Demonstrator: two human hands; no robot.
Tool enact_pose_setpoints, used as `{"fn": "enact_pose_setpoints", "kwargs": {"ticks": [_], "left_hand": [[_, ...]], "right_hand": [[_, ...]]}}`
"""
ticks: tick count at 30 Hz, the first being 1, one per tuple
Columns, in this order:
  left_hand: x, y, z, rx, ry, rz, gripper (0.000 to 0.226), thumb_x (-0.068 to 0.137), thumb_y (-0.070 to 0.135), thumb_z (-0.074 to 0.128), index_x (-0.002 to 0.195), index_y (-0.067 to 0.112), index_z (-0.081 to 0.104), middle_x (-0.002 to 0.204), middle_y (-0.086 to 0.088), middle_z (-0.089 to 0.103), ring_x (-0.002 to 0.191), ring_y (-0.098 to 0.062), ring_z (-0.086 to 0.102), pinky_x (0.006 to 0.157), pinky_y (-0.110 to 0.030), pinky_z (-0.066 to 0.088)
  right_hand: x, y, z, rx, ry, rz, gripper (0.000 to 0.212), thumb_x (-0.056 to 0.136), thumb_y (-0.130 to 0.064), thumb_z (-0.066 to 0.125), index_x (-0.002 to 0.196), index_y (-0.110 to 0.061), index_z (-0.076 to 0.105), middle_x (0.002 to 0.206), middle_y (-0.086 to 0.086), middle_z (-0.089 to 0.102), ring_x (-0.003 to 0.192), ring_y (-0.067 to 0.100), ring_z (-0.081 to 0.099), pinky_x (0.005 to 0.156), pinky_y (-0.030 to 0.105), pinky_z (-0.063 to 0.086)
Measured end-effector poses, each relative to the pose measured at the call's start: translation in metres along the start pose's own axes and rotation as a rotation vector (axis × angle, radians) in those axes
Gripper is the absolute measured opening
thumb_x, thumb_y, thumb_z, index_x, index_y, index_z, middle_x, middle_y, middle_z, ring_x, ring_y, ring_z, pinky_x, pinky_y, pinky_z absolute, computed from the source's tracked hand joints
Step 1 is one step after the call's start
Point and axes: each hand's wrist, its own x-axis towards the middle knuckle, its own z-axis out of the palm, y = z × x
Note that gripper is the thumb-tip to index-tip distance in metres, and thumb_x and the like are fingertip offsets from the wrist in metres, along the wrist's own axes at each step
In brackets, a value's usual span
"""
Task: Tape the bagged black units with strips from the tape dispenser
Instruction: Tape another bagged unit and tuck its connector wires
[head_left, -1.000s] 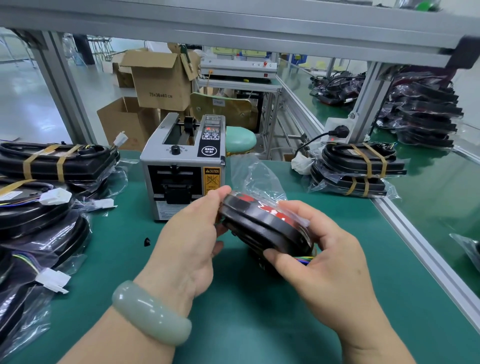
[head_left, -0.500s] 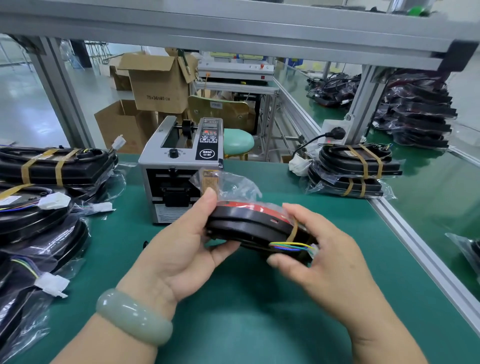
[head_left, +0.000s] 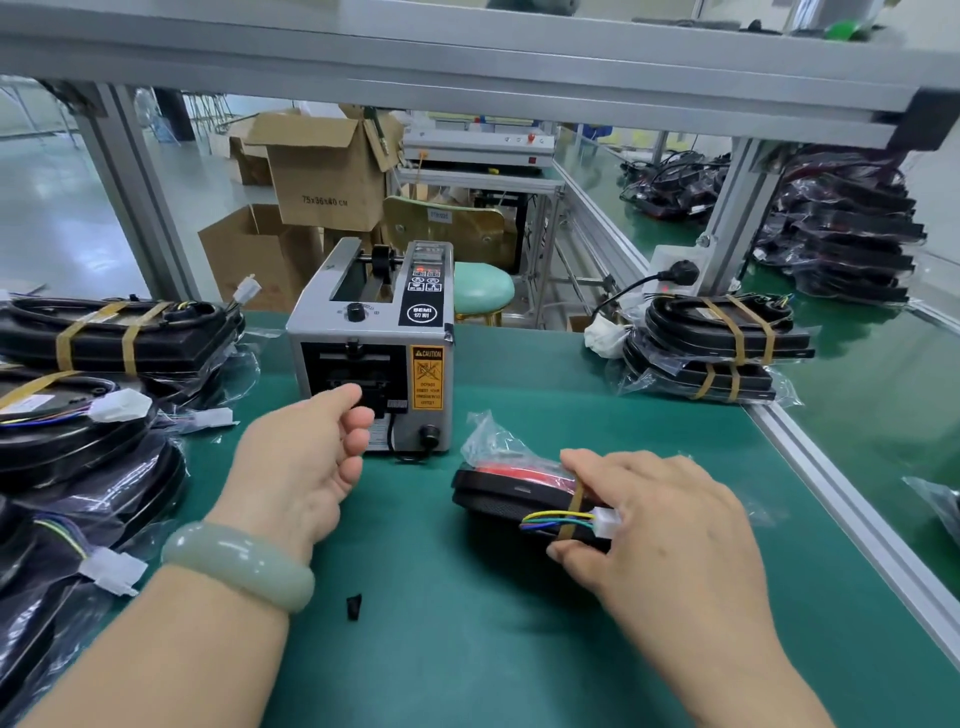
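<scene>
Head view: a grey, box-shaped metal tape dispenser (head_left: 371, 364) with a black control panel and an orange caution label is shown standing on a green-matted work table (head_left: 467, 649). Directly in front of the dispenser's outlet slot the left hand (head_left: 301, 462) is held, palm turned inward and fingers loosely curled; nothing is seen between them. A pale green stone bangle (head_left: 239, 564) is worn on that wrist. In front of the dispenser and to its right, a bagged black unit (head_left: 504, 488) with a red upper face, wrapped in clear plastic, is laid on the mat. Its right end is gripped by the right hand (head_left: 670, 525), fingers over the top and thumb beneath. One tan tape strip (head_left: 575, 501) is seen wrapped round the unit just beside those fingers, and coloured wires (head_left: 556, 519) ending in a white plastic connector (head_left: 607, 518) are seen crossing it. A small black fragment (head_left: 354, 607) is seen on the mat well in front of the dispenser. To the dispenser's right, a stack of taped units (head_left: 722, 353) is shown; to its left, a pile of bagged units (head_left: 104, 338). Behind the dispenser, brown cardboard boxes (head_left: 327, 171) and a mint-green round stool (head_left: 483, 288) are visible.
</scene>
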Motion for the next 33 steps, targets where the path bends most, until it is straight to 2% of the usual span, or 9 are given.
{"fn": "enact_pose_setpoints", "kwargs": {"ticks": [5, 11, 17, 21, 23, 25, 29, 31, 33], "left_hand": [[0.007, 0.011, 0.005, -0.026, -0.003, -0.067, 0.020, 0.092, 0.019, 0.057, 0.072, 0.018, 0.058, 0.042, 0.010, 0.057, 0.032, 0.002, 0.047, 0.035, -0.008, 0.035], [0.008, 0.016, 0.010, -0.019, -0.039, -0.155, 0.020, 0.093, 0.020, 0.054, 0.073, 0.017, 0.058, 0.061, 0.009, 0.054, 0.036, 0.001, 0.046, 0.037, -0.009, 0.035], [0.013, 0.019, 0.013, -0.018, -0.030, -0.180, 0.020, 0.094, 0.022, 0.053, 0.074, 0.020, 0.055, 0.063, 0.011, 0.053, 0.031, 0.003, 0.044, 0.038, -0.010, 0.034], [0.017, 0.020, 0.017, -0.005, 0.020, -0.152, 0.018, 0.094, 0.021, 0.054, 0.075, 0.019, 0.054, 0.064, 0.010, 0.054, 0.032, 0.002, 0.045, 0.036, -0.006, 0.032], [0.021, 0.018, 0.019, 0.005, 0.070, -0.119, 0.012, 0.092, 0.020, 0.057, 0.080, 0.018, 0.057, 0.067, 0.008, 0.057, 0.043, 0.001, 0.048, 0.035, -0.007, 0.032], [0.024, 0.015, 0.022, 0.006, 0.122, -0.095, 0.004, 0.091, 0.020, 0.060, 0.094, 0.017, 0.061, 0.072, 0.006, 0.060, 0.052, 0.000, 0.050, 0.035, -0.011, 0.034], [0.027, 0.011, 0.028, -0.012, 0.214, -0.040, 0.026, 0.089, 0.016, 0.060, 0.114, 0.011, 0.060, 0.071, 0.004, 0.060, 0.052, -0.002, 0.051, 0.032, -0.009, 0.034], [0.026, 0.011, 0.031, -0.016, 0.229, -0.025, 0.025, 0.089, 0.015, 0.056, 0.114, 0.009, 0.059, 0.068, 0.004, 0.057, 0.049, -0.003, 0.047, 0.032, -0.008, 0.035], [0.024, 0.010, 0.030, -0.008, 0.213, -0.030, 0.014, 0.090, 0.016, 0.054, 0.103, 0.012, 0.059, 0.067, 0.005, 0.056, 0.048, -0.003, 0.045, 0.033, -0.008, 0.034]], "right_hand": [[0.000, -0.001, 0.002, -0.005, 0.035, 0.000, 0.058, 0.031, -0.037, 0.094, 0.085, -0.027, 0.072, 0.073, -0.008, 0.067, 0.061, 0.026, 0.056, 0.055, 0.036, 0.051], [0.000, -0.001, 0.003, -0.020, 0.053, 0.011, 0.059, 0.031, -0.039, 0.093, 0.084, -0.028, 0.072, 0.073, -0.009, 0.067, 0.061, 0.025, 0.056, 0.056, 0.034, 0.048], [-0.002, -0.001, 0.003, -0.012, 0.055, 0.027, 0.056, 0.032, -0.037, 0.093, 0.083, -0.028, 0.071, 0.073, -0.008, 0.067, 0.063, 0.027, 0.057, 0.057, 0.035, 0.047], [-0.001, -0.002, 0.003, 0.000, 0.048, 0.033, 0.057, 0.032, -0.036, 0.093, 0.084, -0.027, 0.072, 0.074, -0.007, 0.067, 0.064, 0.028, 0.058, 0.058, 0.036, 0.050], [-0.002, -0.002, 0.004, -0.005, 0.042, 0.035, 0.058, 0.032, -0.037, 0.093, 0.085, -0.028, 0.072, 0.074, -0.007, 0.067, 0.064, 0.028, 0.057, 0.058, 0.036, 0.049], [-0.002, -0.002, 0.004, -0.009, 0.040, 0.039, 0.058, 0.033, -0.038, 0.093, 0.086, -0.028, 0.072, 0.075, -0.008, 0.067, 0.065, 0.027, 0.057, 0.059, 0.035, 0.048], [-0.002, -0.003, 0.004, -0.015, 0.049, 0.043, 0.057, 0.032, -0.038, 0.093, 0.084, -0.028, 0.072, 0.074, -0.008, 0.068, 0.064, 0.027, 0.058, 0.059, 0.035, 0.048], [-0.002, -0.002, 0.004, -0.015, 0.051, 0.042, 0.057, 0.032, -0.038, 0.093, 0.083, -0.027, 0.071, 0.074, -0.008, 0.068, 0.064, 0.027, 0.058, 0.059, 0.035, 0.048], [-0.002, -0.002, 0.004, -0.013, 0.050, 0.043, 0.056, 0.032, -0.037, 0.093, 0.083, -0.027, 0.071, 0.074, -0.007, 0.067, 0.064, 0.027, 0.058, 0.059, 0.035, 0.049]]}}
